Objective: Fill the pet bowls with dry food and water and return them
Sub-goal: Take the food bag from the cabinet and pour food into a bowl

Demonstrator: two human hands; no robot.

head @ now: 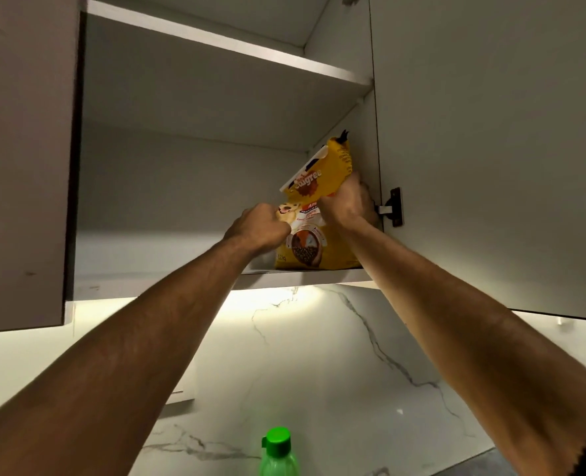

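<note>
A yellow bag of dry dog food (319,214) stands on the bottom shelf (305,275) of an open wall cupboard, at the shelf's right end against the side wall. Its folded top leans left. My left hand (260,230) is closed on the bag's left edge at mid height. My right hand (348,201) grips its right side just under the fold. Both arms reach up. No pet bowls are in view.
The cupboard's open right door (490,149) hangs beside my right arm, its hinge (392,207) close to my right hand. An upper shelf (229,39) spans above. Below, a green-capped bottle (277,451) stands before a lit marble backsplash (319,355).
</note>
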